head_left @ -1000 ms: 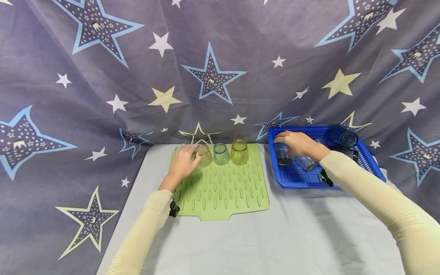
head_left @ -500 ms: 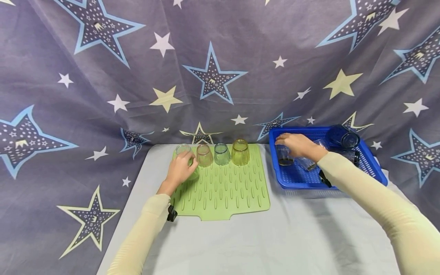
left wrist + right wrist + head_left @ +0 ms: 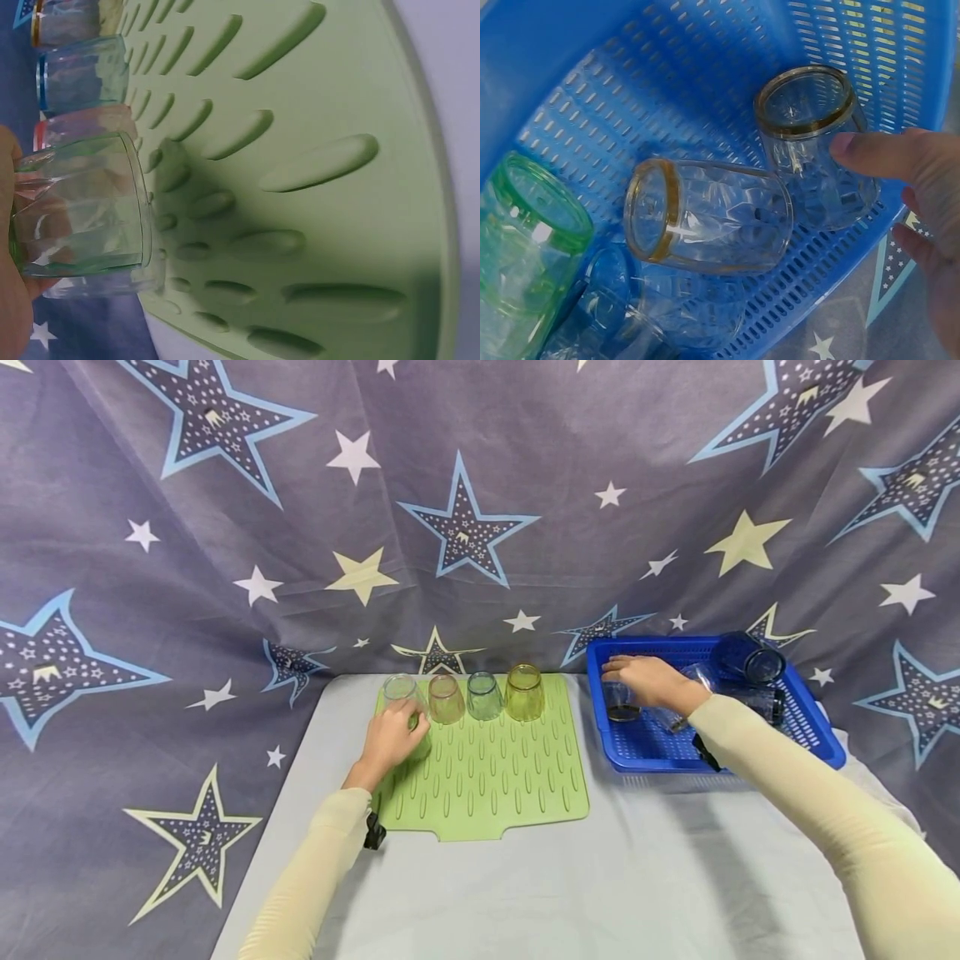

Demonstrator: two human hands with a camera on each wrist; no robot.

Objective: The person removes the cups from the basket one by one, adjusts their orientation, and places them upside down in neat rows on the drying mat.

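My left hand (image 3: 392, 735) holds a green-tinted drinking glass (image 3: 82, 206) over the left side of a green ridged mat (image 3: 487, 777). Behind that glass stands a clear glass (image 3: 401, 687). Beside it, along the mat's back edge, are a pink-tinted glass (image 3: 446, 702), a blue-tinted glass (image 3: 484, 697) and a yellow-tinted glass (image 3: 523, 693). My right hand (image 3: 651, 681) is over the left part of a blue basket (image 3: 611, 752). Its straight thumb touches or overlaps a clear glass with an amber ring (image 3: 817, 172). The other fingers are partly hidden.
In the basket, another amber-ringed glass (image 3: 712, 214) lies on its side. A green glass (image 3: 532, 247) and a blue-ringed glass (image 3: 682, 304) lie near it. A white cloth (image 3: 525, 902) covers the table, and a star-patterned curtain (image 3: 300, 527) hangs behind.
My left hand has come back toward me with the green glass, uncovering the clear glass and the pink one. The right hand has shifted slightly right and nearer.
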